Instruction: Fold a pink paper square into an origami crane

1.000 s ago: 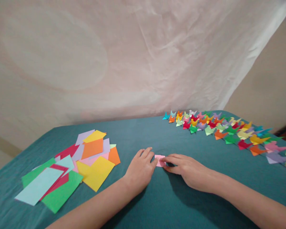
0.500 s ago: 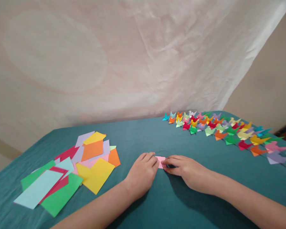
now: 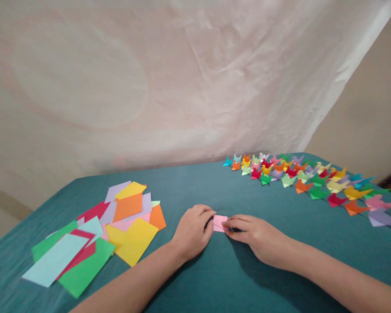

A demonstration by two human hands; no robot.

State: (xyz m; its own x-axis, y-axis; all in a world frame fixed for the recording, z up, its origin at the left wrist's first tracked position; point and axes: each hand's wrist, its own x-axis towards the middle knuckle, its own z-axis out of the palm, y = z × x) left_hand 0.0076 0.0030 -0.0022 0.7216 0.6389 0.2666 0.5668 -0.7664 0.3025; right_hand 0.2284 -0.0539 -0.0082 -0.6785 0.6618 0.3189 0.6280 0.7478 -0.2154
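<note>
- Left hand (image 3: pixel 193 230) has changed most since half a second ago: on my head view its fingers covered the near end of the folded pink paper (image 3: pixel 219 221), and now they have drawn back, baring more of it and a slanting crease.
- I see that hand arched, palm down, knuckles high; the forefinger reaches the paper's upper left corner while the thumb lies lower along its left edge, a dark gap between them.
- Right hand (image 3: pixel 260 234) has hardly shifted; I read its fingertips and thumb as closed on the paper's right end, wrist low, fingers pointing left.
- Both forearms slant inward from the lower corners of my feed, so the hands face each other with only the paper between them, flat on the teal tablecloth (image 3: pixel 182 187).
- Off to the left I have a loose spread of coloured paper sheets (image 3: pixel 138 237), overlapping, well apart from the paper being handled.
- Rows of origami birds (image 3: pixel 355 192) stand along the right side, beyond the right hand.
</note>
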